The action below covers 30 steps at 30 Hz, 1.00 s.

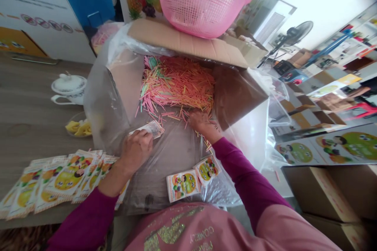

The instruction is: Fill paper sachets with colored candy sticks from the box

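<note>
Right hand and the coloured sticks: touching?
Touching. The head view shows the right hand pressed among the spilled pink and orange sticks, with sticks lying against its fingers and beneath its edge.

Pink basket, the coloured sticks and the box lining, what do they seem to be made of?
The pink basket looks like moulded plastic: glossy, with a regular grid of holes. The coloured sticks look like thin dyed wood, going by their matte finish, though they could be plastic. The box lining looks like thin clear polythene, shiny and crinkled.
</note>
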{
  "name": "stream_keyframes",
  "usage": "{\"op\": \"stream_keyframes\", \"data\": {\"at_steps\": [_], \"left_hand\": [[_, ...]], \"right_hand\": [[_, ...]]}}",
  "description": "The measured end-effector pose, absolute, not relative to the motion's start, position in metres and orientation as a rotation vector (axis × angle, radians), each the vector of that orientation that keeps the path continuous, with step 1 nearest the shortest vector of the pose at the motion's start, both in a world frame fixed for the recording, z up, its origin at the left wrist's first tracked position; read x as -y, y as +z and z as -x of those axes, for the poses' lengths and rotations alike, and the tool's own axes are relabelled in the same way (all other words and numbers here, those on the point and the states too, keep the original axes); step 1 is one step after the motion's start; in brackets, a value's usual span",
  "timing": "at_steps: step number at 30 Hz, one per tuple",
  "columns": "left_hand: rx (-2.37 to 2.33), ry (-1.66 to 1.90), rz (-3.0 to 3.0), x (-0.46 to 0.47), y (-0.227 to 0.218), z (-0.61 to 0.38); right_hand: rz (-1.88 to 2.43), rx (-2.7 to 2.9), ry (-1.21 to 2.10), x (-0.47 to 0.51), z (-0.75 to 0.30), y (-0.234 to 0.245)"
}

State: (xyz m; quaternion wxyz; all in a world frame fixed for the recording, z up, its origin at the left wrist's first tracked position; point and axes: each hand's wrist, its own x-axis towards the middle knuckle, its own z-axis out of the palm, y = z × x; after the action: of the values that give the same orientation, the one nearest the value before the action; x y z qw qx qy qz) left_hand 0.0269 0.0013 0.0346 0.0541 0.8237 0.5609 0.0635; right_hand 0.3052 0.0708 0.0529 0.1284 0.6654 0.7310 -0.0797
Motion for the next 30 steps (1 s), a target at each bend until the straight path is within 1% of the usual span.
{"op": "stream_keyframes", "data": {"at_steps": [5, 8, 11, 17, 22, 26, 30], "left_hand": [[-1.683, 0.244, -2.468, -0.001, 0.032, -0.023], [-1.657, 0.281, -2.395, -0.002, 0.034, -0.02], [-1.619, 0.302, -2.357, -0.004, 0.037, -0.018], [-1.655, 0.162, -2.37, -0.007, 0.041, -0.022], [-1.641, 0.156, -2.412, -0.004, 0.041, -0.022], [-1.663, 0.129, -2.388, -0.003, 0.047, -0.025], [-1.684, -0.025, -2.403, -0.004, 0.057, -0.033]], "right_hand": [[-1.985, -1.987, -0.272, -0.096, -0.292, 0.056], [-1.955, -2.015, -0.335, -0.096, -0.302, 0.06], [-2.011, -2.079, -0.342, -0.086, -0.317, 0.058], [-2.167, -2.012, -0.336, -0.085, -0.302, 0.045], [-2.234, -1.995, -0.404, -0.087, -0.27, 0.044], [-2.188, -2.07, -0.364, -0.078, -0.264, 0.045], [-2.104, -2.072, -0.317, -0.084, -0.263, 0.044]]}}
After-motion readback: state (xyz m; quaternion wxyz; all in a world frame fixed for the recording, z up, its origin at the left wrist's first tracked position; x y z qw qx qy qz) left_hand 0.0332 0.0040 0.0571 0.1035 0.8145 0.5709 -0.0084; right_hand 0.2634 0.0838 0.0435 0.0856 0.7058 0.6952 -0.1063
